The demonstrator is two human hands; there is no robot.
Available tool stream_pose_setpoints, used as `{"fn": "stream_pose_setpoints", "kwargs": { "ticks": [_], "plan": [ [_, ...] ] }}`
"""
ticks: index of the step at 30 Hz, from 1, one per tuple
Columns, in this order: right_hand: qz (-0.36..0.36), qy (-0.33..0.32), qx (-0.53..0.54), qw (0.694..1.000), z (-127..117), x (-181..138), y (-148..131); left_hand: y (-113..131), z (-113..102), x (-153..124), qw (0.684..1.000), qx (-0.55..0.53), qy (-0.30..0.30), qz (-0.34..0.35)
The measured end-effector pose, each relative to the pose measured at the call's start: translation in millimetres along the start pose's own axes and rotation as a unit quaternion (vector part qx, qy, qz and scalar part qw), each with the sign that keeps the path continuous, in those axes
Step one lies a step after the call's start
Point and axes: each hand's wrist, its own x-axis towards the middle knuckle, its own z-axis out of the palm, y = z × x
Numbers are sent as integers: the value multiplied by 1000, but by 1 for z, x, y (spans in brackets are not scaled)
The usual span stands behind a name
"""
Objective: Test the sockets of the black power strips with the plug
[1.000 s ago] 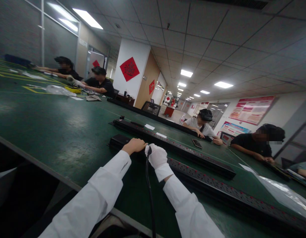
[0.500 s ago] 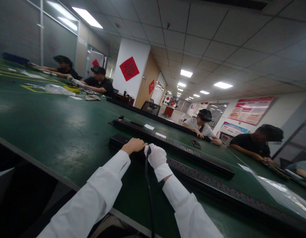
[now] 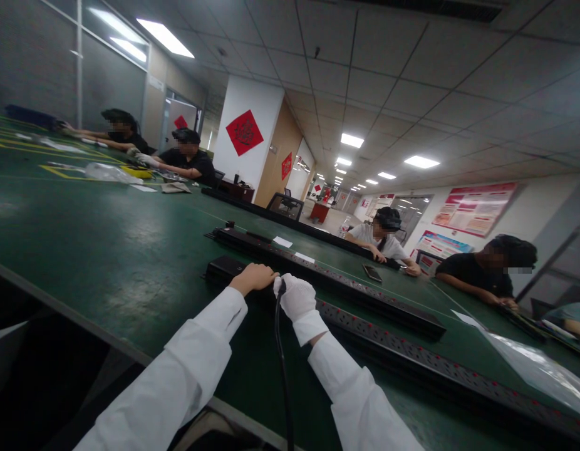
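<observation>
A long black power strip (image 3: 407,357) with sockets and small red parts lies aslant on the green table. My left hand (image 3: 255,277), bare, is closed over this strip near its plain black end, fingertips partly hidden. Close beside it, my right hand (image 3: 297,295) in a white knitted glove is closed around the head of a black cable (image 3: 282,360). That cable hangs toward me, past the table's near edge. Whether its head sits in a socket is hidden by the glove. A second black power strip (image 3: 351,282) lies roughly parallel, just beyond my hands.
White paper slips (image 3: 283,242) and a phone (image 3: 372,272) lie beyond the second strip. A long black bar (image 3: 290,220) runs along the far edge. Clear plastic (image 3: 538,363) lies at right; a plastic bag (image 3: 110,173) and yellow tray (image 3: 136,170) at left. Several people sit around the table.
</observation>
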Motion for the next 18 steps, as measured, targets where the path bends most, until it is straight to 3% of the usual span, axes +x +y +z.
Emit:
{"fn": "stream_pose_setpoints", "kwargs": {
  "ticks": [18],
  "plan": [
    [1,-3,1,1000,-1,0,0,-8,-9,0,999,-18,20,-32]
  ]
}}
